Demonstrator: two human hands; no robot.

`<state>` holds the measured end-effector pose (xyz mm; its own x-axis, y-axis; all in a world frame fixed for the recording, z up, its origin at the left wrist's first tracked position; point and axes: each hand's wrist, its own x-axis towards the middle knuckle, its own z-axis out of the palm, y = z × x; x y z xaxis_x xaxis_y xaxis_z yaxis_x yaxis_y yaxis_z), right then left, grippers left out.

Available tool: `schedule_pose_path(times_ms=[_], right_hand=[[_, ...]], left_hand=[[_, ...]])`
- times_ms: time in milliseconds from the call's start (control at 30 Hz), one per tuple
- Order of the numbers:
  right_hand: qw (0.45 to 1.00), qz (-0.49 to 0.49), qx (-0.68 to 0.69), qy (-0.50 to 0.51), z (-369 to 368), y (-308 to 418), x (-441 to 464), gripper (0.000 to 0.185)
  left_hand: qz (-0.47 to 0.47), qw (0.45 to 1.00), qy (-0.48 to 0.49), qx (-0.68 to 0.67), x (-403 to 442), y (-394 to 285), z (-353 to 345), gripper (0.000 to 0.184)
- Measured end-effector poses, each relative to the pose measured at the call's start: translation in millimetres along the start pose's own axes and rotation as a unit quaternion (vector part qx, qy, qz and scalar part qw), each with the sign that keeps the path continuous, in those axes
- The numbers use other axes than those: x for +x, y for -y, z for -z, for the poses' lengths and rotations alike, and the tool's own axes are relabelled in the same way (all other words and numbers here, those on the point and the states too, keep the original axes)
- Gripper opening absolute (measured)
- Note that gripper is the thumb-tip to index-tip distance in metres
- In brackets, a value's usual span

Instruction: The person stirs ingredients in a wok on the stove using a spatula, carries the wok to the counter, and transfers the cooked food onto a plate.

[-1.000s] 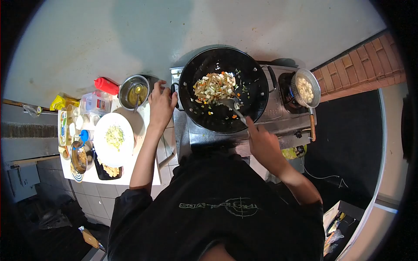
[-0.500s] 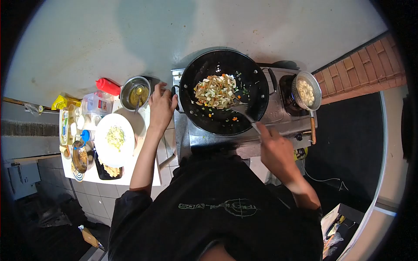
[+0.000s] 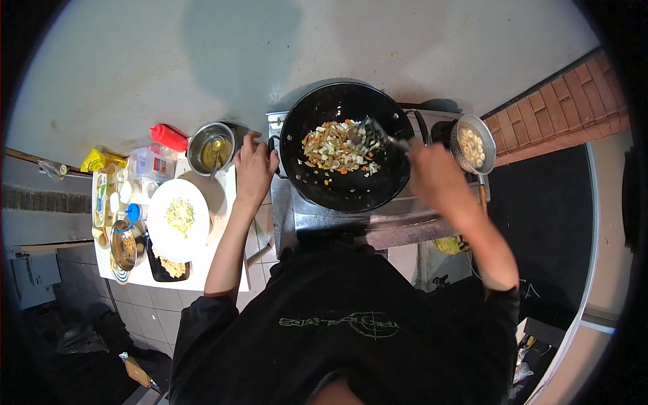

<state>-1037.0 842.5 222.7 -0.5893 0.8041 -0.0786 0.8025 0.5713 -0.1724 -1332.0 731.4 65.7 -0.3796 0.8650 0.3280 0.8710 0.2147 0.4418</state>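
Note:
My right hand (image 3: 435,174) is closed around the handle of a metal spatula (image 3: 391,140). The spatula's head is down in the chopped food (image 3: 334,147), a mix of pale, brown, orange and green pieces. That food lies in a large black wok (image 3: 351,196) on the stove. Just left of the wok, beside its side handle (image 3: 273,150), is my left hand (image 3: 255,169). Its fingers are a little bent and apart, with nothing visible in them; whether the thumb touches the handle I cannot tell.
Right of the wok, a small pan (image 3: 491,152) of pale round pieces sits on the stove (image 3: 418,209). On the left table stand a steel bowl (image 3: 194,138) with a spoon, a white plate (image 3: 162,239) of chopped greens, a red bottle (image 3: 169,138) and a black tray (image 3: 160,268).
My right hand has moved up and to the right with the spatula, whose head went from the food's lower edge to its upper right. Food has shifted in the wok. My left hand stays nearly still.

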Motion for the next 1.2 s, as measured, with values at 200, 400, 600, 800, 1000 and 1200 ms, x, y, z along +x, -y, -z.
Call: schedule_pose_path(times_ms=[200,400,600,800,1000,1200], right_hand=[[0.992,0.098,-0.081,-0.018,10.4,-22.5,95.0,0.015],[0.968,-0.018,0.069,0.241,-32.2,-25.7,118.4,0.03],[0.968,0.151,0.173,0.105,-67.7,-43.6,61.5,0.029],[0.983,0.155,-0.067,0.066,-28.5,-7.4,-19.1,0.045],[0.954,0.226,-0.195,-0.019,9.8,2.7,36.2,0.057],[0.94,0.303,-0.151,-0.049,-28.2,-17.7,150.5,0.03]], left_hand=[[-0.002,1.0,0.003,0.024,0.5,-0.1,-1.6,0.022],[0.003,1.0,-0.013,0.026,2.4,5.0,-11.3,0.022],[0.007,1.0,-0.012,0.022,4.2,3.6,-5.5,0.022],[0.002,1.0,-0.011,0.021,4.7,7.0,-6.6,0.023],[-0.021,1.0,0.0,0.009,10.0,10.0,-6.4,0.022],[-0.014,0.999,0.03,-0.011,11.7,13.3,-2.4,0.021]])
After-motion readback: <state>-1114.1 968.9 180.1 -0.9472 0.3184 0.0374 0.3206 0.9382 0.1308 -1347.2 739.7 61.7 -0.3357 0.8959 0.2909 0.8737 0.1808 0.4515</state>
